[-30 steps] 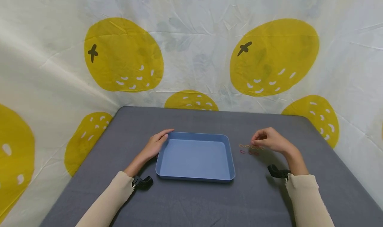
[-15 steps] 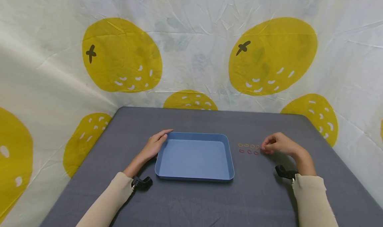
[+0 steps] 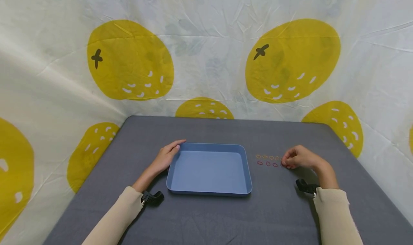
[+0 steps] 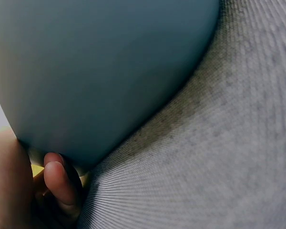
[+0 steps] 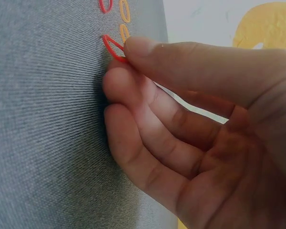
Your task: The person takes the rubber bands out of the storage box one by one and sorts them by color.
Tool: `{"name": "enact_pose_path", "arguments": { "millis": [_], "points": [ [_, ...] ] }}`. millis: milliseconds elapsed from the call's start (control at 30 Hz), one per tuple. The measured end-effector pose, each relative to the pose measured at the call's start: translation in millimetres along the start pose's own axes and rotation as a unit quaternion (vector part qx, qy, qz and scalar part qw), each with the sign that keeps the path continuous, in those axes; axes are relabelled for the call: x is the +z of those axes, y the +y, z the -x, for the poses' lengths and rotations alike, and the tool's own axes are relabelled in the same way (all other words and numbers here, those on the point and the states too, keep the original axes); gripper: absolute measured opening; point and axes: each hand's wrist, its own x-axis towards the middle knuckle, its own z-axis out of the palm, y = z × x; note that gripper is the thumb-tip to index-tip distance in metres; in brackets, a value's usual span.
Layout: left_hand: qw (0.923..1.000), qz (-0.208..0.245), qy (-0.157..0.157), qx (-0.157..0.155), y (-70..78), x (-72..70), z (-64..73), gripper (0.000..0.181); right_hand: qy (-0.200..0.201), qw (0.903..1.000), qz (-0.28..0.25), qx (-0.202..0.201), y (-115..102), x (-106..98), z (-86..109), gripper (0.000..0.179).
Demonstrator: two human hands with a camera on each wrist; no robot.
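Note:
My left hand (image 3: pixel 166 156) holds the left wall of a blue rectangular tray (image 3: pixel 209 173), near its far corner. In the left wrist view, fingertips (image 4: pixel 59 183) curl against the edge of the tray (image 4: pixel 109 71). To the right of the tray, my right hand (image 3: pixel 300 157) is low over the table. Its thumb and index finger pinch a red rubber band (image 5: pixel 121 59), part of which shows beyond the fingertips. Beside that hand lie a row of several yellow-orange rubber bands (image 3: pixel 265 157) and, nearer, a row of red rubber bands (image 3: pixel 268 163).
A dark grey cloth covers the table (image 3: pixel 206 220). Behind it hangs a white curtain (image 3: pixel 209 58) printed with yellow fruit. A black strap device (image 3: pixel 153 198) sits at the left wrist, another (image 3: pixel 306 187) at the right.
From above the yellow-orange row, my right hand has moved right and toward me, to the right end of the red row. My left hand and the tray stay put.

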Motion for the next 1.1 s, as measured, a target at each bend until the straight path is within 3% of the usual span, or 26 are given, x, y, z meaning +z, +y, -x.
{"name": "enact_pose_path", "arguments": {
  "millis": [1100],
  "points": [
    [0.9999, 0.012, -0.005, 0.008, -0.6, -0.7, 1.3, 0.042, 0.020, 0.9987, 0.036, 0.030, -0.6, 1.6, -0.3, 0.016]
  ]
}}
